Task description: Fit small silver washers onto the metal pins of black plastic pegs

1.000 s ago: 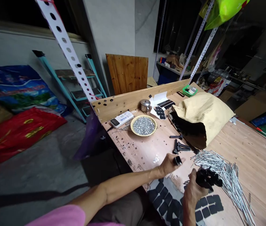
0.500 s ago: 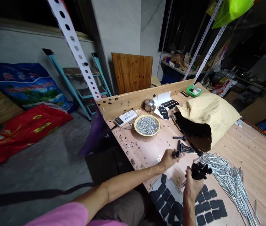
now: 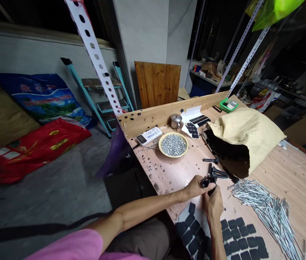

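My left hand (image 3: 194,188) and my right hand (image 3: 214,206) meet over the plywood table top (image 3: 180,180), both closed on a small black plastic part (image 3: 207,181). My fingers hide much of it. Just beyond them lie several black T-shaped pieces (image 3: 220,173), and a lone one (image 3: 210,160) rests nearer the tan paper bag (image 3: 247,135). To the right spreads a heap of zinc-coloured metal rods (image 3: 268,213). Black rubber pads (image 3: 239,234) lie in rows on a sheet below my hands.
A yellow dish of small screws (image 3: 173,144), a steel cup (image 3: 176,121) and black-and-white label sheets (image 3: 194,121) stand farther back. A raised wooden board (image 3: 169,112) bounds the table's far edge. Concrete floor lies left of the table.
My right hand has moved left and the black part it held now meets my left hand. The whole view has shifted slightly as my head turned.
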